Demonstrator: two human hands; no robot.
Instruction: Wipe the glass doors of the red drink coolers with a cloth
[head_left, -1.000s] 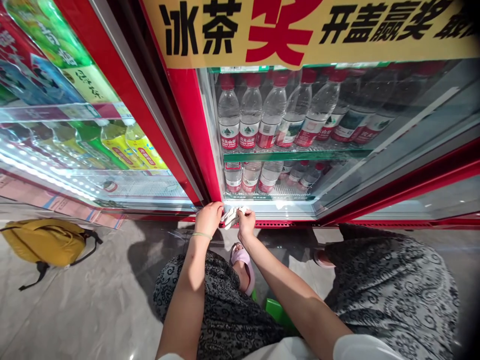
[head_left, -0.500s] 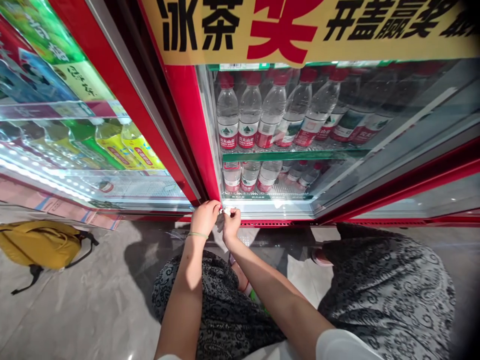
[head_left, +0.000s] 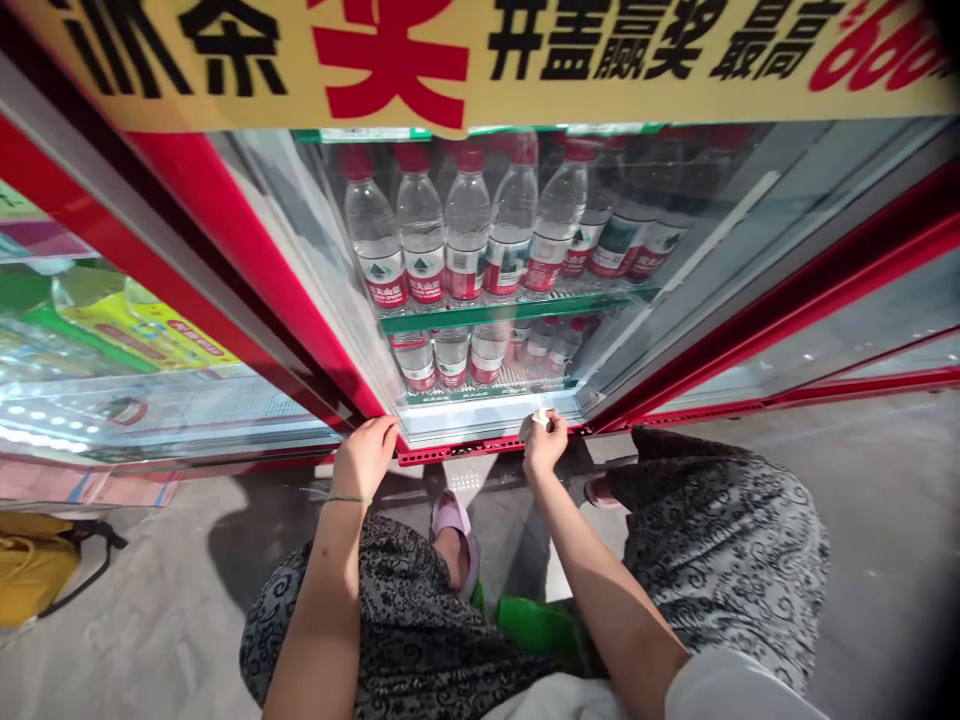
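My left hand (head_left: 366, 458) has its fingers curled at the lower left corner of a red-framed glass fridge door (head_left: 495, 447). It grips the door's edge there. In my right hand (head_left: 545, 445), pinched between thumb and fingers, is a crumpled white tissue (head_left: 538, 418). That hand is at the bottom of the same door, towards its right side, with the tissue against the lower frame. Behind the glass stand water bottles (head_left: 465, 240) with red caps and red-and-white labels, on two levels.
A neighbouring fridge on the left holds yellow-labelled drink bottles (head_left: 161, 325). A yellow banner (head_left: 480, 90) spans the door glass above. A yellow backpack (head_left: 37, 570) lies on the grey floor at left. Something green (head_left: 536, 625) is low between my legs, near my pink shoe (head_left: 454, 520).
My right hand has moved right along the door's lower frame with the tissue, away from my left hand. The left hand stays at the corner. The view has shifted right.
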